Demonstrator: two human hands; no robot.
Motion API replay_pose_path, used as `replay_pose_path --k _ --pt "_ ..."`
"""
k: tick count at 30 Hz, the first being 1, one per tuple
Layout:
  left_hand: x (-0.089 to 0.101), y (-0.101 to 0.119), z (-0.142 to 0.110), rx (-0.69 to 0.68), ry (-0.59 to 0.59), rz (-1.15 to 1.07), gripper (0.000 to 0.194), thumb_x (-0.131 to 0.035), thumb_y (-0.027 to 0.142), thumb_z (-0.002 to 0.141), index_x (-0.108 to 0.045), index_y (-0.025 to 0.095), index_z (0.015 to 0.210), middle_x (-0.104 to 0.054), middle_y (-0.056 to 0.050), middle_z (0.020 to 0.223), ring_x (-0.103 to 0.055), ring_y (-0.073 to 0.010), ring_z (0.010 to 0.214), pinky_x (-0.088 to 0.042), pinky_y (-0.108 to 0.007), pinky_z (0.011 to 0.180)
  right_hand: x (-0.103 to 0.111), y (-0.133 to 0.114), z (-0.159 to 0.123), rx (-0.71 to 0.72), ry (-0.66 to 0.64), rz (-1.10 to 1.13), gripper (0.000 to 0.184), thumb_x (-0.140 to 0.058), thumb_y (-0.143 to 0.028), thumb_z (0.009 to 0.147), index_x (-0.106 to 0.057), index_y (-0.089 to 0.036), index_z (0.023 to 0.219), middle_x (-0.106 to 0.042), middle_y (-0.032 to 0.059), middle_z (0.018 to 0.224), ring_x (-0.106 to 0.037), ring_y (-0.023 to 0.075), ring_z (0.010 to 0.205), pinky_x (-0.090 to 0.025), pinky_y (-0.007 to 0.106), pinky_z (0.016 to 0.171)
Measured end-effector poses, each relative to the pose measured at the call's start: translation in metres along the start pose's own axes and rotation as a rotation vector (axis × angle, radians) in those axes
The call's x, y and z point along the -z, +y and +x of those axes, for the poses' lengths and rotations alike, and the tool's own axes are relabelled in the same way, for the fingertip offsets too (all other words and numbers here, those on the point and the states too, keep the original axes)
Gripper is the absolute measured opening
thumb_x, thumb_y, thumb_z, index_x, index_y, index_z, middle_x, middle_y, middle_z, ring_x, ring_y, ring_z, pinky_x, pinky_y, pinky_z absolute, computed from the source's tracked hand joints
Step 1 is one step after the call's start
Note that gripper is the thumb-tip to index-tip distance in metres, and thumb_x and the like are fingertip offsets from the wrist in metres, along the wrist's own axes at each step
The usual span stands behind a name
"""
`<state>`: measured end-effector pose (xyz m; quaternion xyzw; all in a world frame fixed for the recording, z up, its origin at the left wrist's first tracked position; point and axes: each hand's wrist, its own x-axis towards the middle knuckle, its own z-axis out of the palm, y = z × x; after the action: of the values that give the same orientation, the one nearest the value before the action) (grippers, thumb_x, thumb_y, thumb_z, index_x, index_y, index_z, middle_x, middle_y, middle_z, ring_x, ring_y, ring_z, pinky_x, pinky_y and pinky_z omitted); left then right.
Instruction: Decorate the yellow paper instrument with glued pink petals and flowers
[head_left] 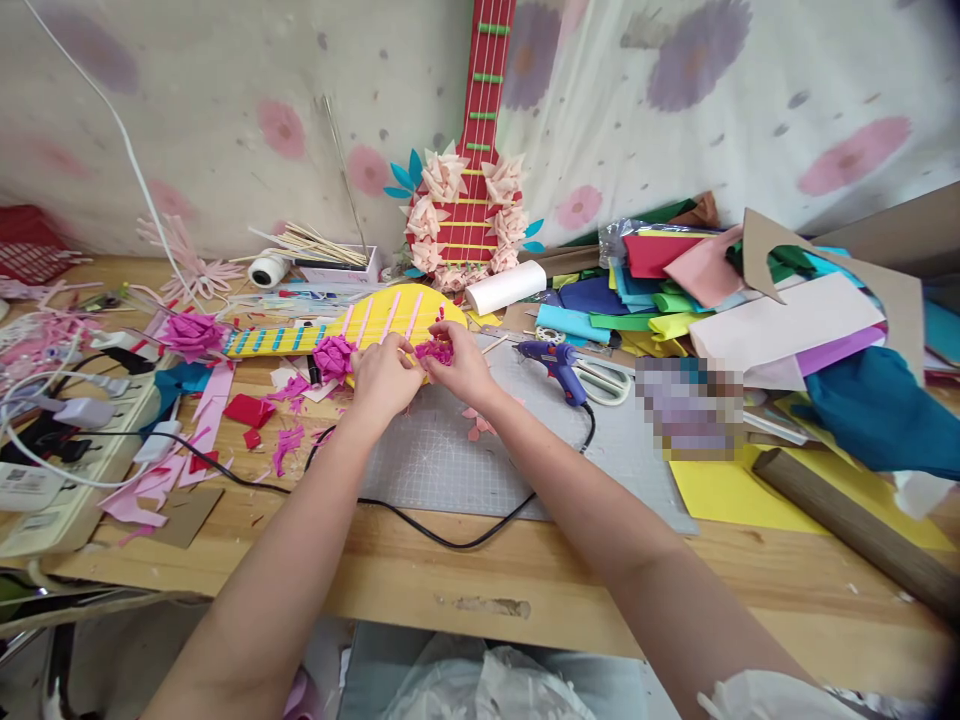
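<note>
Yellow, flat-looking & rounded, the toy guitar (403,308) lies just beyond our hands w/ its neck pointing L, slim pink strips (391,314) slanting across the body & short blue strips (277,340) along the neck. Our R hand (459,362) has thumb & fingers narrowed round a crinkly magenta flower (435,352) at the body's near edge, while our L hand (388,372) curls in just beside it, fingertips close together, tho we can't tell if they grip anything. Ruffled magenta petals (334,358) sit left of that hand, & a hard, shiny blue glue gun (553,368) rests to the right on the gridded grey mat (442,475).
</note>
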<state>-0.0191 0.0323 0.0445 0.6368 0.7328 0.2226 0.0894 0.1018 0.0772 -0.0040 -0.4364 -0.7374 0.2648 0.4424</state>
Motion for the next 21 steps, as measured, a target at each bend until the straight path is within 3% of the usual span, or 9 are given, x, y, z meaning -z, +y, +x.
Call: replay_pose_path --k 14,21 --pt "0.004 -0.001 -0.004 -0.026 -0.058 -0.021 0.021 -0.05 0.024 0.071 -0.051 0.022 0.091 -0.071 -0.002 0.082 -0.058 -0.0249 0.097 -0.03 -0.043 0.091 -0.002 0.004 0.001 0.021 0.001 0.013 0.036 -0.056 -0.023 0.068 -0.05 -0.018 0.103 -0.056 0.0086 0.106 -0.051 0.0215 0.102 -0.041 0.039 0.091" --pt "0.01 0.0 -0.003 0.05 -0.084 0.012 0.021 -0.051 0.031 0.071 -0.053 0.022 0.09 -0.071 -0.002 0.084 -0.059 -0.025 0.096 -0.032 -0.042 0.091 -0.002 0.004 0.0 0.03 0.013 0.012 0.034 -0.056 -0.023 0.068 -0.05 -0.02 0.101 -0.056 0.007 0.105 -0.051 0.021 0.1 -0.042 0.039 0.09"
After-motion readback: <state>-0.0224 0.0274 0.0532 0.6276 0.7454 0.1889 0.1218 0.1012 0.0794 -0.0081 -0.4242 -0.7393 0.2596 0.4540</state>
